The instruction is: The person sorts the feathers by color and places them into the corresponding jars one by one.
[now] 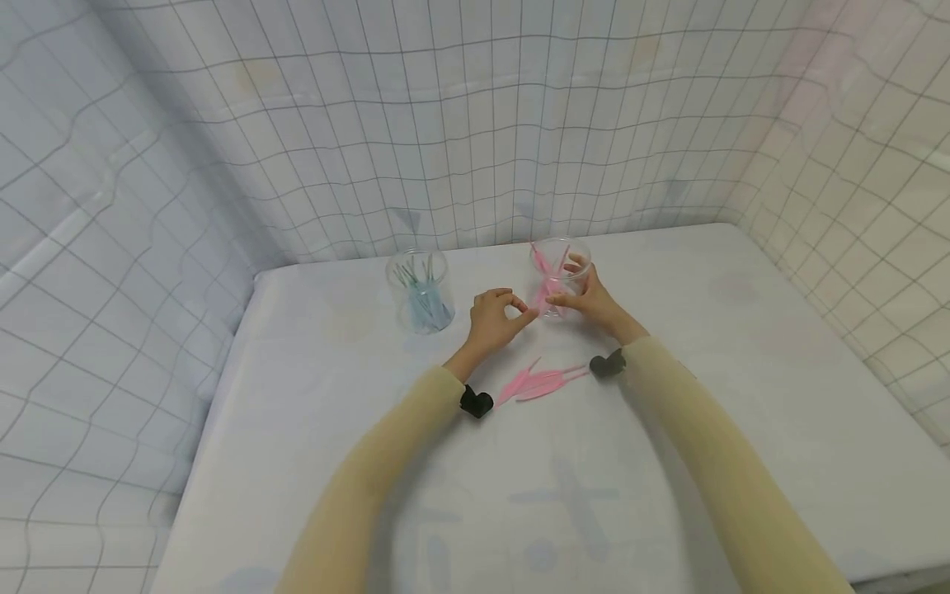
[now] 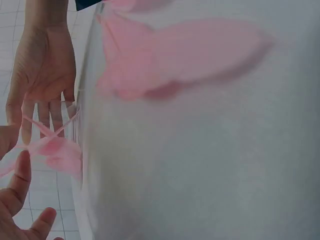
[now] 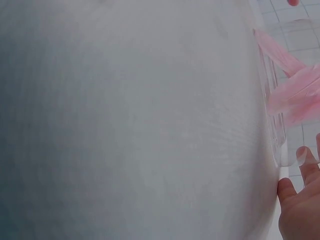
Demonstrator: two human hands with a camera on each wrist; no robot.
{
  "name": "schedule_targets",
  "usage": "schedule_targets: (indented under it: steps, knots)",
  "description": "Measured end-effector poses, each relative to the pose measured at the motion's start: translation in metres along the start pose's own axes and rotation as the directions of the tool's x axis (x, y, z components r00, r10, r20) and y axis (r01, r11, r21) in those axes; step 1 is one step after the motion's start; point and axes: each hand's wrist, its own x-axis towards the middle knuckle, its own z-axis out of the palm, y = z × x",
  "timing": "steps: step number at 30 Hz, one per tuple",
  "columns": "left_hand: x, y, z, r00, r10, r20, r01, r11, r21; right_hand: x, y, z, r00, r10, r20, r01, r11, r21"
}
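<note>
My right hand (image 1: pixel 596 305) grips a clear jar (image 1: pixel 562 241), with fingers around its far side and the thumb at the front. Pink feathers (image 1: pixel 552 285) stand crossed inside it, their quills pointing up. At the jar's left side, my left hand (image 1: pixel 491 322) pinches a pink feather between thumb and index finger; the left wrist view shows the pink strand (image 2: pixel 7 167) by those fingertips. Several more pink feathers (image 1: pixel 545 384) lie on the table between my forearms. In the right wrist view, the feathers (image 3: pixel 300 90) show through the jar wall.
Another clear jar (image 1: pixel 439 262) holding blue feathers (image 1: pixel 428 307) stands to the left of my left hand. A white cloth covers the table (image 1: pixel 334 396). Grid-patterned curtains (image 1: pixel 460 124) hang behind and at both sides. Black wrist mounts (image 1: pixel 476 403) sit beneath the sleeves.
</note>
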Motion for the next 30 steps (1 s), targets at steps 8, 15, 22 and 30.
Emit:
schedule_targets:
  steps: [8,15,22,30]
  knots:
    - [-0.018,0.005,0.0,0.963,0.013,0.268,-0.074,0.973,0.217,0.007,0.018,-0.003,1.0,-0.013,-0.016,0.013,1.0,-0.018]
    - [-0.026,0.007,-0.002,0.924,0.037,0.381,-0.157,0.944,0.29,0.007,0.022,-0.002,0.999,0.008,-0.039,-0.009,1.0,-0.021]
    - [-0.028,0.01,-0.002,0.92,0.032,0.39,-0.166,0.935,0.314,0.007,0.023,-0.002,0.999,0.014,-0.041,-0.014,1.0,0.002]
    - [-0.029,0.012,-0.003,0.923,0.062,0.38,-0.197,0.924,0.327,0.008,0.022,-0.002,1.0,0.005,-0.027,-0.004,1.0,0.022]
